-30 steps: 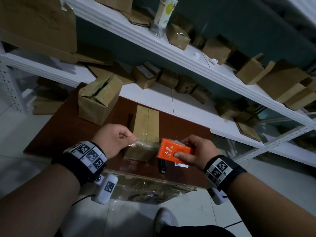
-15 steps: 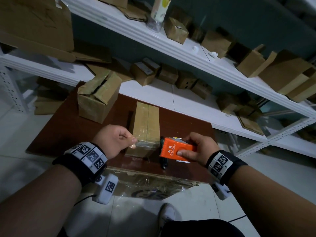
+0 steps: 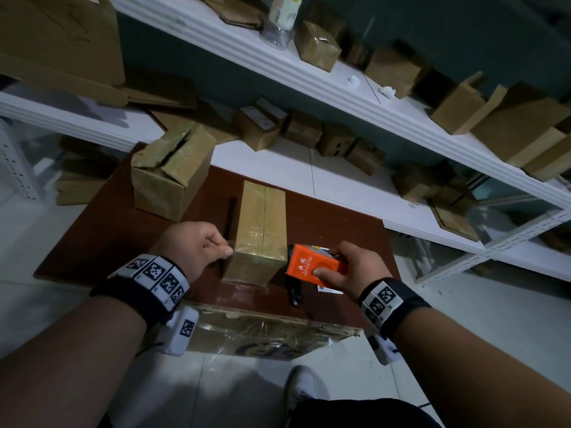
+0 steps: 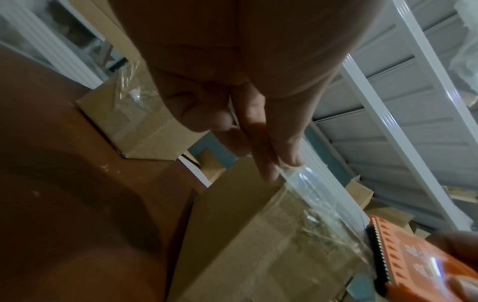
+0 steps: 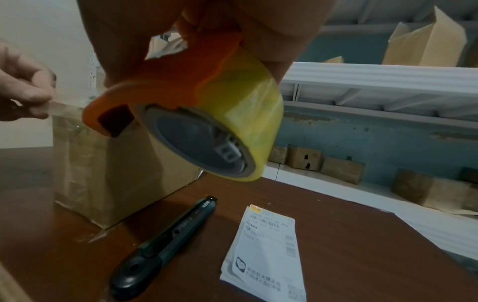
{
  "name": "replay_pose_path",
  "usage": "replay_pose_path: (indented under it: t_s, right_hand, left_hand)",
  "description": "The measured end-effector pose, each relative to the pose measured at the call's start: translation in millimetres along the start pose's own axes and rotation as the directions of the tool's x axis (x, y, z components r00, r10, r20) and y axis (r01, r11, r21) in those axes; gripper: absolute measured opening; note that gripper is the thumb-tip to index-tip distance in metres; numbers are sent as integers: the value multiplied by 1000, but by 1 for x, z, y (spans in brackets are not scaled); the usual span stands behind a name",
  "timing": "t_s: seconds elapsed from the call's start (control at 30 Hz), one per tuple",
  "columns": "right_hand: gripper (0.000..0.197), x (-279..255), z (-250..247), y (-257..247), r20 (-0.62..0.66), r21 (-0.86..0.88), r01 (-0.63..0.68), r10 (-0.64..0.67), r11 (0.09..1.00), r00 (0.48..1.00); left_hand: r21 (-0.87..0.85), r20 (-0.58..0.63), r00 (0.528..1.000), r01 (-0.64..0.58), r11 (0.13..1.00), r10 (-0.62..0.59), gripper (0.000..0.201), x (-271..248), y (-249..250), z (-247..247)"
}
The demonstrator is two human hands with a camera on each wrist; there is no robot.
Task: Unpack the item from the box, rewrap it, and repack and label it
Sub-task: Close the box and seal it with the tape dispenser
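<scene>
A long closed cardboard box [image 3: 261, 223] lies on the dark red table [image 3: 105, 230], its top and near end covered in clear tape. My left hand [image 3: 197, 247] pinches the free end of the clear tape [image 4: 297, 173] at the box's near left corner. My right hand [image 3: 349, 267] grips an orange tape dispenser [image 3: 312, 265] at the near right corner; its yellowish roll [image 5: 240, 114] shows in the right wrist view. The tape strip runs across the box's near end between both hands. A white shipping label [image 5: 266, 251] and a black utility knife [image 5: 165, 245] lie on the table under the dispenser.
A second cardboard box [image 3: 170, 174] with loose flaps stands at the table's far left. White shelves [image 3: 309, 84] behind hold several small boxes. A flattened carton wrapped in film [image 3: 262, 338] leans below the table's near edge. My shoe [image 3: 301, 387] is on the tiled floor.
The dispenser has moved left, closer to the box's near right corner. The left hand keeps its pinch on the tape end at the left corner.
</scene>
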State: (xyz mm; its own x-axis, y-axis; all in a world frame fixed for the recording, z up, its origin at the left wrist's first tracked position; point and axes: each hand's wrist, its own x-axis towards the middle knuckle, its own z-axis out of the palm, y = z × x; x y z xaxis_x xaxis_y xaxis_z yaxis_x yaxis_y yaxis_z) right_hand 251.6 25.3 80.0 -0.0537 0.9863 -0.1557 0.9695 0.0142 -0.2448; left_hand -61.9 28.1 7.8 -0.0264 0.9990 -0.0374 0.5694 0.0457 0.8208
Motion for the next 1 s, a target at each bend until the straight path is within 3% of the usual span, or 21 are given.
replay_pose_path:
  t_s: [0.17,0.27,0.33,0.4,0.47,0.5,0.6,0.67,0.77,1.0]
  right_hand:
    - [55,5,6,-4,-30,-12,-1,1,1000,1000]
    - [55,6,6,-7,-18,-25,16,-16,1000,1000]
    - [54,8,6,-9,-18,-31,13,-14,999,1000]
    - [52,10,6,-9,-33,-18,12,-13,1000,999]
    - [51,11,7,-9,-35,-9,15,-16,1000,999]
    - [50,12,7,-10,-31,-12,19,-19,1000,999]
    - [50,13,8,-10,-40,-25,35,-36,999,999]
    - [53,15,11,-7,-64,-6,55,-55,998,996]
    - [55,18,13,-4,-66,14,49,-48,999,997]
    - [51,19,10,9,-59,43,39,-37,998,998]
  left_hand:
    - [49,-106,994,35,998,-29,19,3,2,5]
    - [78,-234,972,44,996,-25,35,6,4,3]
    - [91,-372,925,-43,995,74,28,5,14,0]
    - [173,-433,853,-239,955,292,18,1,31,-1]
    - [272,-319,799,-438,857,510,13,1,44,6]
    - [304,-196,811,-483,821,551,20,3,46,14]
    - [413,210,897,-442,796,389,55,13,35,36]
    - [479,325,898,-427,767,297,57,21,23,47]
    - [438,347,898,-410,800,271,57,24,17,54]
    - [384,240,909,-412,826,342,45,20,27,56]
